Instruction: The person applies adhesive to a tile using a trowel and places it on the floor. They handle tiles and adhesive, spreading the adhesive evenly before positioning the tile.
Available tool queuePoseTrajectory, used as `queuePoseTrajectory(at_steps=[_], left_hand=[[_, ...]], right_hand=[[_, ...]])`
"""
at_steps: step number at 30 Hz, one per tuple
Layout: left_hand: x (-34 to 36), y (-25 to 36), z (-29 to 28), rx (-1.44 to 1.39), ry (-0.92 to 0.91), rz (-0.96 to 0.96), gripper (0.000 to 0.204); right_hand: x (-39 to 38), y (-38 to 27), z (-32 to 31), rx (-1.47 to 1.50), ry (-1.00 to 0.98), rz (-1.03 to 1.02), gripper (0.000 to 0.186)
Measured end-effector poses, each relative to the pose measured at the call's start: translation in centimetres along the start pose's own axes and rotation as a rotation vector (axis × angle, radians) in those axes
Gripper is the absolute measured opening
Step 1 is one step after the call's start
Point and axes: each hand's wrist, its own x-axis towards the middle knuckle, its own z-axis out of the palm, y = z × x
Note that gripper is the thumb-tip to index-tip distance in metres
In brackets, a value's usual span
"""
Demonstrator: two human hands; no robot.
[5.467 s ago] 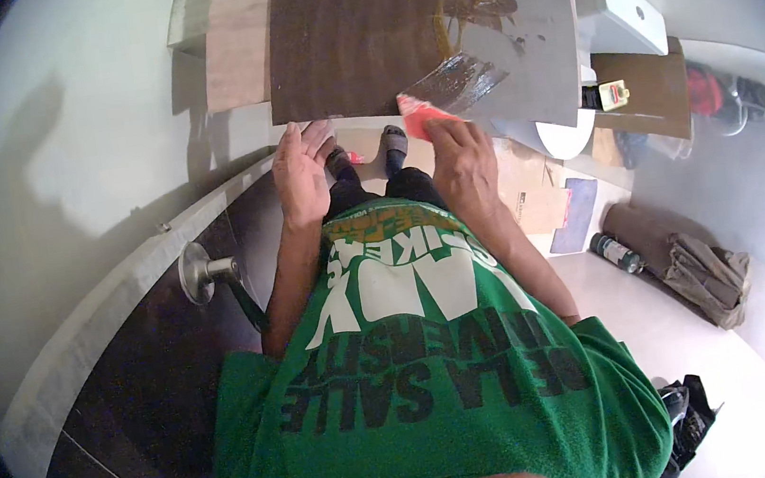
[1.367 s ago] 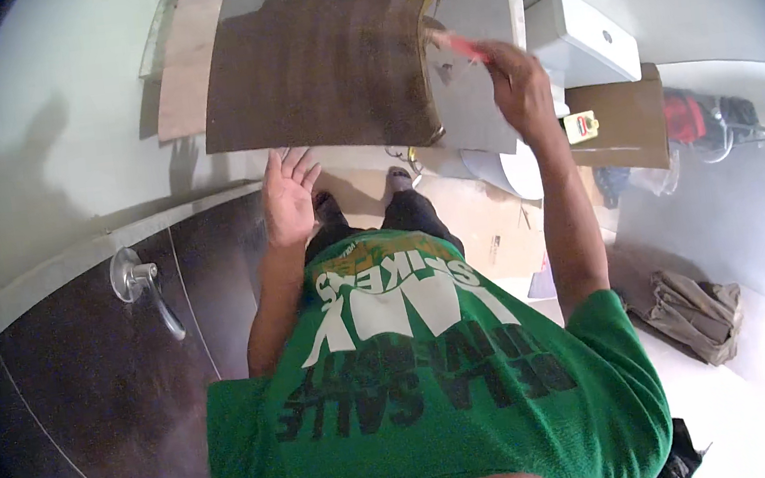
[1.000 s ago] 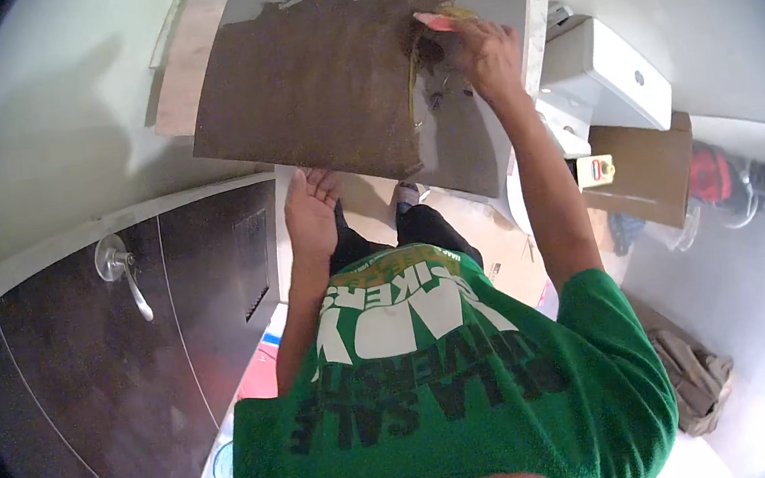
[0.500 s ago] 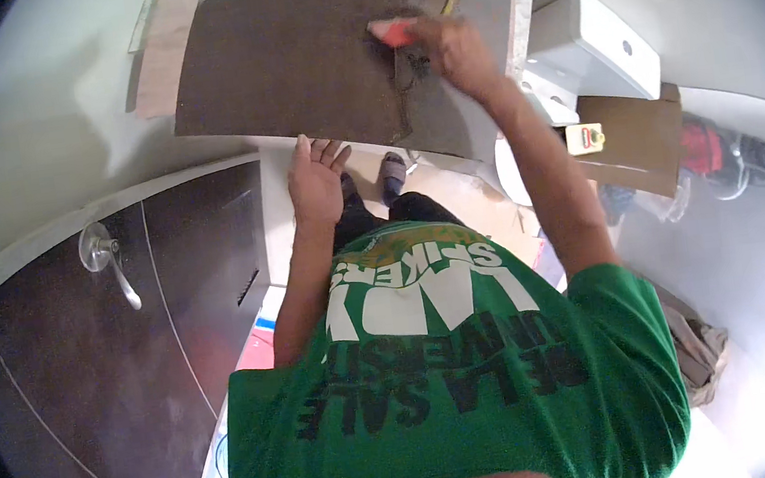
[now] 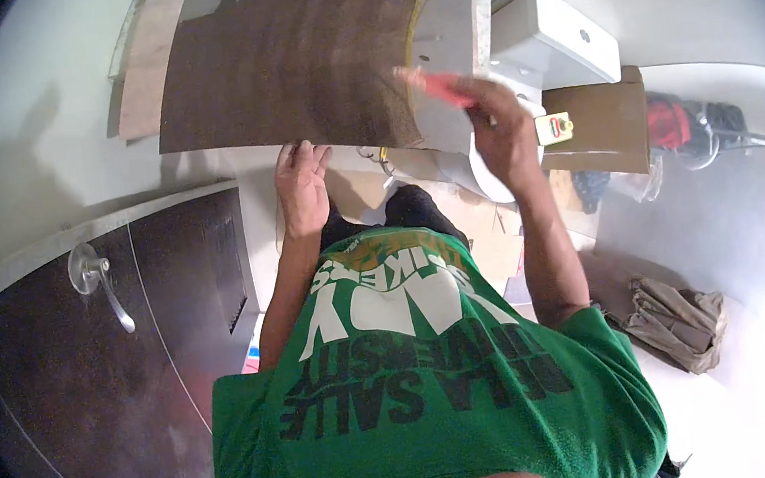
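A large flat tile (image 5: 446, 21) stands in front of me, most of its face spread with ridged dark brown adhesive (image 5: 294, 63). My left hand (image 5: 302, 184) rests with fingers spread against the tile's lower edge, steadying it. My right hand (image 5: 501, 129) is closed on a red-handled trowel (image 5: 436, 89), held at the tile's right side where the grey bare strip begins. The trowel's blade is blurred.
A dark door (image 5: 84, 371) with a metal lever handle (image 5: 96, 274) is at my left. A white toilet tank (image 5: 553, 32), a cardboard box (image 5: 602, 121), a red tool (image 5: 673, 119) and a crumpled cloth (image 5: 674, 318) lie to the right.
My right hand has drawn the trowel down and right across the tile, from its upper right part to the right edge. My left hand stays at the lower edge.
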Motion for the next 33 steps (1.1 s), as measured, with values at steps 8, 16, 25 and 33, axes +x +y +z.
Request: queuePoseTrajectory(at_steps=[8, 16, 25, 33], left_hand=[[0.5, -2.1, 2.0, 0.073, 0.214, 0.162, 0.022], [-1.7, -4.5, 6.0, 0.248, 0.470, 0.203, 0.013], [-1.2, -8.6, 5.1, -0.081, 0.521, 0.266, 0.028], [-3.9, -14.4, 9.2, -0.181, 0.452, 0.102, 0.035]], right_hand=[[3.2, 11.9, 3.2, 0.046, -0.041, -0.262, 0.034], [-0.4, 16.1, 0.2, 0.208, -0.108, -0.353, 0.044], [10.8, 21.0, 0.3, 0.038, -0.122, -0.269, 0.025], [15.3, 24.9, 3.5, -0.422, -0.197, -0.274, 0.023]])
